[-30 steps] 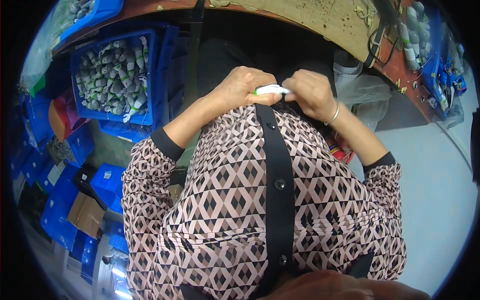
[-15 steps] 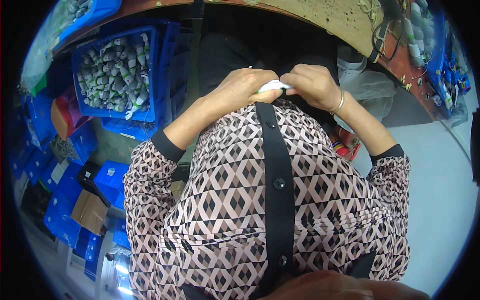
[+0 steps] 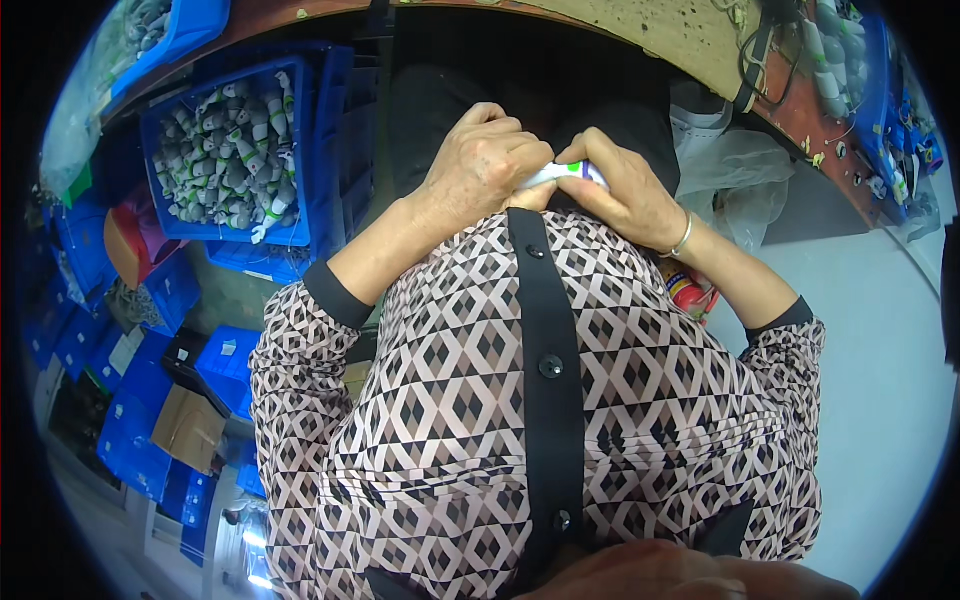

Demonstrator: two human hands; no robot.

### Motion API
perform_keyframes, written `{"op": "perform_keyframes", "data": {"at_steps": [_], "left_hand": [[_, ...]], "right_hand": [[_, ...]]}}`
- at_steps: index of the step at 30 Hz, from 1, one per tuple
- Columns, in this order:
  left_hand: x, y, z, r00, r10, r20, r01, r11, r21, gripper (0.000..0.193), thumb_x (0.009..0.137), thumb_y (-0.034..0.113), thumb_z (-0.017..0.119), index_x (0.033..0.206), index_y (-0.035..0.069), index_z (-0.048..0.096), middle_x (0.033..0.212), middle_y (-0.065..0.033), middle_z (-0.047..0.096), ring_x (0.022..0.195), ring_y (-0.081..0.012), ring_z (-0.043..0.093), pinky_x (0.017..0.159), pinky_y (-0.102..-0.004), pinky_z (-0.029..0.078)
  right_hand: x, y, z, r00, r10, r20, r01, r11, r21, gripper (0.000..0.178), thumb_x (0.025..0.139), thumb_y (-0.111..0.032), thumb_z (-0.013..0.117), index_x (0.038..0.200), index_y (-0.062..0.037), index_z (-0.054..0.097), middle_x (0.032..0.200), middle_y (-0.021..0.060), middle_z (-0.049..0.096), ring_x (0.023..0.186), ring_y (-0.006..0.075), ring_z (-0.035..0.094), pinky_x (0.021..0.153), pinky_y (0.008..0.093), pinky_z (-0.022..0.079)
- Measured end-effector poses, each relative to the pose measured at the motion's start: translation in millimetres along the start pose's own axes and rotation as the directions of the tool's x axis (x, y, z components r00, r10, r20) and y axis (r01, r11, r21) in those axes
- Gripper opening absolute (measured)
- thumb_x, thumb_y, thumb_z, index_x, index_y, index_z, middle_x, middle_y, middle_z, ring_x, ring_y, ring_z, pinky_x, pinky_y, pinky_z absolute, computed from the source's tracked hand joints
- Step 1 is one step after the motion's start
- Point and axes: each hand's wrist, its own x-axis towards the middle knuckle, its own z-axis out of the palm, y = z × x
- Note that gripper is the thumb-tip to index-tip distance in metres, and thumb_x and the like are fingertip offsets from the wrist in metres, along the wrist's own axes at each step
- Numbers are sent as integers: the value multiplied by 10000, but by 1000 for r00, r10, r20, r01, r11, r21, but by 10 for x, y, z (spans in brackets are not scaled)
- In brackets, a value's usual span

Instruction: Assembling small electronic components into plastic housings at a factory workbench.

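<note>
A small white piece (image 3: 566, 172) with a green patch and a purple band lies between my two hands, in front of my waist. Its kind I cannot make out, as fingers cover much of it. My left hand (image 3: 486, 158) is closed around its left end, knuckles up. With thumb and fingers, my right hand (image 3: 630, 190) pinches the right end near the purple band. A thin bangle (image 3: 684, 234) circles my right wrist.
At left, a blue bin (image 3: 150, 180) holds many small grey, white and green pieces. More blue bins (image 3: 135, 440) stand lower left, near an open cardboard box (image 3: 188, 428). A worktable (image 3: 640, 35) runs across the top. A clear plastic bag (image 3: 735, 185) hangs beyond my right wrist.
My left hand has turned, its knuckles rising. My right fingers have spread further along the white piece, and its green patch and purple band now show.
</note>
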Motion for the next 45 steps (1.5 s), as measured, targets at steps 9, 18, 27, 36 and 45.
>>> {"op": "perform_keyframes", "data": {"at_steps": [9, 18, 27, 36, 45], "left_hand": [[-139, 35, 34, 966, -222, 128, 240, 959, -149, 163, 715, 210, 662, 695, 59, 605, 627, -69, 597, 631, -225, 593, 685, -354, 470], [-120, -38, 67, 978, -90, 191, 72, 993, 97, 254, 754, 255, 612, 646, 31, 562, 571, -137, 572, 582, -283, 591, 622, -360, 482], [-30, -139, 43, 946, -45, 321, 67, 996, -58, 278, 791, 265, 588, 664, 17, 581, 585, -145, 583, 613, -302, 603, 687, -385, 479], [259, -14, -482, 940, -292, 175, 335, 881, -334, 422, 793, 333, 641, 1115, 77, 546, 951, -148, 628, 888, -312, 615, 789, -382, 473], [572, -184, -410, 856, -516, 29, 455, 724, -518, 750, 740, 162, 671, 1364, 104, 258, 1123, -223, 560, 1004, -372, 580, 845, -392, 453]], "right_hand": [[60, 64, -16, 980, -195, 39, 195, 981, 2, 223, 905, -200, 524, 994, 3, 499, 815, 116, 530, 753, 225, 534, 693, 300, 420], [29, 163, 112, 977, -212, -21, 212, 977, -29, 246, 921, -216, 492, 1008, 15, 491, 824, 149, 540, 735, 302, 552, 687, 345, 444], [82, 226, 16, 985, -138, 107, 141, 990, -22, 213, 876, -152, 541, 992, 20, 493, 863, 141, 534, 770, 295, 553, 709, 349, 443], [580, -239, -653, 973, -228, 26, 229, 970, -82, 245, 910, -210, 504, 1047, -10, 540, 914, 86, 553, 780, 185, 521, 718, 287, 415], [865, -309, -590, 889, -387, -245, 269, 874, -404, 484, 771, -209, 707, 1182, -43, 513, 1041, 136, 579, 935, 292, 588, 811, 365, 467]]}}
